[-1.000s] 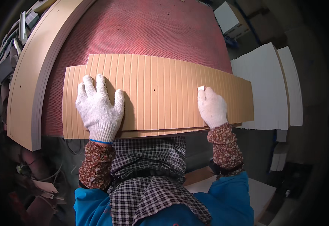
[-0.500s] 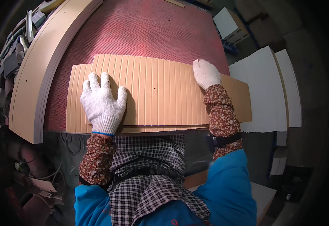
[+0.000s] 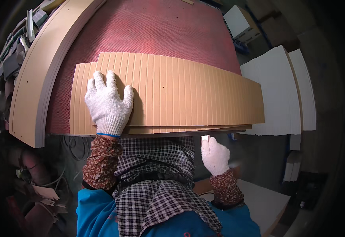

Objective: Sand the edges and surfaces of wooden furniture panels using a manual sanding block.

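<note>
A light-brown grooved panel point(image 3: 192, 94) lies flat on top of another grooved panel point(image 3: 79, 87), which shows past its left end and along the near edge. My left hand point(image 3: 110, 103), in a white knitted glove, rests flat with spread fingers on the left part of the two panels. Just off the near edge of the panels, my gloved right hand point(image 3: 216, 156) pinches a small flat block point(image 3: 205, 138) with a pale face and a brown edge. Most of that block is hidden by the fingers, so its kind is unclear.
The panels lie on a red textured tabletop point(image 3: 160, 31). Long curved boards point(image 3: 32, 85) are stacked along its left side. White panels point(image 3: 271, 91) stand by the right end. Offcuts point(image 3: 10, 67) are heaped at far left; cables and a hose point(image 3: 36, 170) lie below.
My right hand has come off the far edge of the upper panel and moved toward me, below the near edge, with the small block in its fingers. My left hand stays on the panels.
</note>
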